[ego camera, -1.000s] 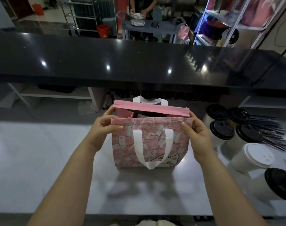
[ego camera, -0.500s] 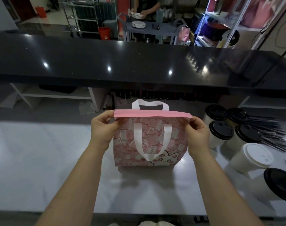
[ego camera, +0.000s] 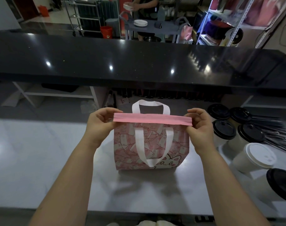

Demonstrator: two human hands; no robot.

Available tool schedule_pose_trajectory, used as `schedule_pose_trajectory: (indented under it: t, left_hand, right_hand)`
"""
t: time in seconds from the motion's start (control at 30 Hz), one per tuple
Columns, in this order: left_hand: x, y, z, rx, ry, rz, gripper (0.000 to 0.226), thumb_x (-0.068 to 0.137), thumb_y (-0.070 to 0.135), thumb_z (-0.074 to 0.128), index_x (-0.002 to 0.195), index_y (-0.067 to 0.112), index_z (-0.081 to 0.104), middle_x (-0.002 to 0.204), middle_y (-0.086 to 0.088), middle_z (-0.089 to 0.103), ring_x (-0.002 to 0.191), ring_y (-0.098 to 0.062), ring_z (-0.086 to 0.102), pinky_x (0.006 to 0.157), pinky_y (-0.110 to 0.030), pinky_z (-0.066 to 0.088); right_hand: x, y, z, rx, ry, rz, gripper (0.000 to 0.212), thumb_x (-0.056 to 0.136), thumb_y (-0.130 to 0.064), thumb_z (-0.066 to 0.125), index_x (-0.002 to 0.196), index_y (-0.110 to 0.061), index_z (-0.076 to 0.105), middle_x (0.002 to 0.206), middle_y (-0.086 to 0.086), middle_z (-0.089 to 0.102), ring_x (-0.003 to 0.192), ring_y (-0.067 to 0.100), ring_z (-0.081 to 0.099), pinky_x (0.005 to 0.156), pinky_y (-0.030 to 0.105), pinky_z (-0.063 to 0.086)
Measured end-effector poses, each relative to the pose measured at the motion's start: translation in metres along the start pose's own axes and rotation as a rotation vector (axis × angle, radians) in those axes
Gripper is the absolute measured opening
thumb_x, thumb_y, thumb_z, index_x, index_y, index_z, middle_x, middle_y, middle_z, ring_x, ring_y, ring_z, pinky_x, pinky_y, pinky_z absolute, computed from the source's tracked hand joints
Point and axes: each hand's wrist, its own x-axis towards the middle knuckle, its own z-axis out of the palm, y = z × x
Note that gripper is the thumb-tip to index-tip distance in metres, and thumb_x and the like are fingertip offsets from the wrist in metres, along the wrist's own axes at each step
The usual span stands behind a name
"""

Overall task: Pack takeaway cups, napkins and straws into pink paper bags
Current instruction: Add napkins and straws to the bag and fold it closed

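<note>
- Right now I am pinching the plain pink top band [ego camera: 153, 119] of the pink paper bag [ego camera: 148, 149], which is standing upright on the table [ego camera: 41, 152] directly in front of me. Its mouth is lying flat and closed, so I am judging this bag to be at its closing step, though the contents are hidden.
- My left hand [ego camera: 99, 126] is gripping the band's left end and my right hand [ego camera: 200, 128] its right end, fingers and thumbs curled round the strip.
- The bag is looking like thin, creasable paper, printed with a pale pink pattern and a cartoon rabbit low on the front. Its flat white handles [ego camera: 153, 144] seem soft: one is drooping down the front and one is standing up behind the band.
- Just to the right, takeaway cups [ego camera: 223, 131] are standing unpacked, with pale paper walls and round black lids, plus one white-lidded cup [ego camera: 258, 154]. I am taking that to mean more packing is left.
- Behind them, thin black straws [ego camera: 276, 128] are lying in a loose heap; napkins I cannot make out.
- The table is showing pale, smooth and faintly glossy.
</note>
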Motion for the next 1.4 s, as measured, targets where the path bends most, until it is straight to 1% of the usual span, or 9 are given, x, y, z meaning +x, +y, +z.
schedule_pose_trajectory:
  t: [0.17, 0.3, 0.4, 0.57, 0.77, 0.9, 1.0, 1.17, 1.4]
  left_hand:
    - [-0.002, -0.007, 0.003, 0.133, 0.09, 0.088, 0.038, 0.071, -0.005, 0.079, 0.079, 0.031, 0.07, 0.085, 0.007, 0.073, 0.087, -0.013, 0.069, 0.072, -0.022, 0.058]
    - [-0.003, -0.006, -0.001, 0.171, 0.05, 0.122, 0.046, 0.072, -0.023, 0.065, 0.07, 0.022, 0.07, 0.087, 0.007, 0.073, 0.095, -0.016, 0.068, 0.078, -0.025, 0.058]
    - [-0.006, -0.002, -0.008, 0.376, -0.009, 0.228, 0.029, 0.074, -0.011, 0.074, 0.077, 0.017, 0.072, 0.091, 0.016, 0.071, 0.095, -0.005, 0.065, 0.081, -0.016, 0.054]
    - [-0.015, 0.006, -0.018, 0.595, -0.016, 0.405, 0.021, 0.071, 0.035, 0.08, 0.088, 0.027, 0.072, 0.091, 0.021, 0.069, 0.092, -0.002, 0.064, 0.084, -0.013, 0.049]
    - [-0.016, 0.002, -0.001, 0.571, 0.095, 0.321, 0.043, 0.078, 0.02, 0.078, 0.112, 0.038, 0.059, 0.085, 0.02, 0.065, 0.091, 0.006, 0.059, 0.087, 0.002, 0.036]
    - [-0.011, 0.002, 0.001, 0.812, 0.102, 0.51, 0.02, 0.076, 0.0, 0.078, 0.09, 0.014, 0.074, 0.081, 0.008, 0.066, 0.078, -0.001, 0.053, 0.081, -0.009, 0.042]
    - [-0.011, 0.003, 0.006, 0.963, 0.141, 0.569, 0.012, 0.079, 0.01, 0.079, 0.089, 0.014, 0.075, 0.083, 0.002, 0.072, 0.08, -0.019, 0.064, 0.087, -0.039, 0.045]
    - [-0.004, 0.017, 0.05, 1.114, 0.061, 0.612, 0.012, 0.08, 0.036, 0.076, 0.09, 0.029, 0.074, 0.089, 0.013, 0.071, 0.09, -0.017, 0.061, 0.091, -0.038, 0.027]
    - [-0.004, 0.008, 0.087, 1.154, -0.039, 0.569, 0.015, 0.085, 0.015, 0.062, 0.086, 0.023, 0.074, 0.08, 0.007, 0.07, 0.081, -0.02, 0.063, 0.089, -0.038, 0.025]
  right_hand:
    - [-0.001, 0.001, -0.002, -0.322, -0.118, -0.313, 0.054, 0.072, 0.017, 0.058, 0.101, -0.029, 0.054, 0.092, -0.017, 0.057, 0.088, 0.006, 0.056, 0.08, 0.018, 0.047]
    - [0.002, 0.001, -0.004, -0.487, -0.179, -0.477, 0.034, 0.068, 0.024, 0.059, 0.088, -0.003, 0.061, 0.093, -0.002, 0.054, 0.087, 0.011, 0.051, 0.078, 0.02, 0.047]
    - [0.002, -0.001, -0.011, -0.511, -0.197, -0.438, 0.027, 0.075, 0.019, 0.064, 0.088, -0.004, 0.065, 0.093, -0.001, 0.057, 0.089, 0.011, 0.053, 0.081, 0.022, 0.048]
    - [-0.006, -0.009, -0.017, -0.378, -0.184, -0.362, 0.017, 0.079, -0.021, 0.076, 0.093, -0.017, 0.066, 0.096, -0.011, 0.063, 0.093, 0.012, 0.061, 0.085, 0.025, 0.051]
    - [-0.004, -0.012, -0.007, -0.329, -0.091, -0.111, 0.038, 0.081, -0.006, 0.074, 0.094, -0.04, 0.064, 0.09, -0.019, 0.066, 0.089, 0.005, 0.063, 0.082, 0.026, 0.054]
    - [-0.006, -0.015, -0.001, -0.444, -0.016, -0.103, 0.034, 0.083, 0.003, 0.066, 0.079, -0.031, 0.066, 0.079, -0.015, 0.065, 0.081, 0.005, 0.061, 0.073, 0.024, 0.05]
    - [-0.007, -0.027, 0.002, -0.626, -0.019, -0.236, 0.015, 0.083, -0.002, 0.068, 0.087, -0.016, 0.071, 0.085, -0.004, 0.068, 0.086, 0.017, 0.062, 0.08, 0.035, 0.051]
    - [-0.004, -0.05, 0.035, -0.869, -0.244, -0.455, 0.014, 0.082, -0.01, 0.071, 0.095, -0.013, 0.074, 0.092, 0.0, 0.072, 0.089, 0.027, 0.064, 0.085, 0.046, 0.043]
    - [-0.008, -0.047, 0.06, -0.939, -0.294, -0.46, 0.016, 0.077, 0.006, 0.06, 0.081, -0.007, 0.069, 0.076, 0.006, 0.064, 0.076, 0.031, 0.057, 0.071, 0.037, 0.035]
